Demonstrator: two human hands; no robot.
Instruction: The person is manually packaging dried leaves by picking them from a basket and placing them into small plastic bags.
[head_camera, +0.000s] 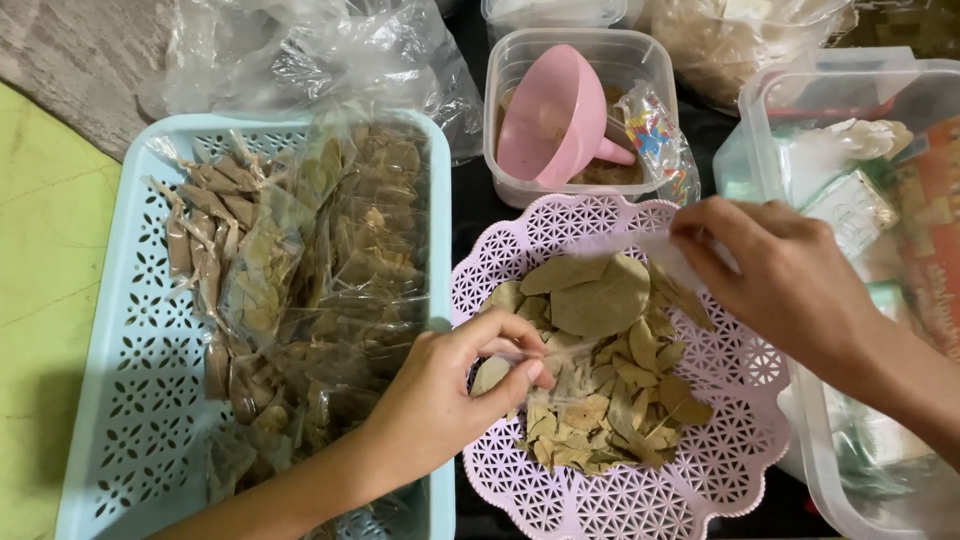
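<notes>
A pile of dried bay leaves (610, 370) lies in a round pink perforated basket (720, 470). My left hand (450, 390) pinches the near end of a small clear plastic bag (565, 355) with leaves at its mouth, just above the pile. My right hand (775, 275) grips the far end of the same clear bag over the basket's right rim. The bag stretches between both hands and is hard to see against the leaves.
A light blue perforated tray (110, 400) at left holds several sealed packets of leaves (320, 270). Behind stands a clear tub (640, 55) with a pink funnel (550, 115) and brown powder. A large clear box (800, 120) sits right; crumpled plastic bags (320, 50) lie behind.
</notes>
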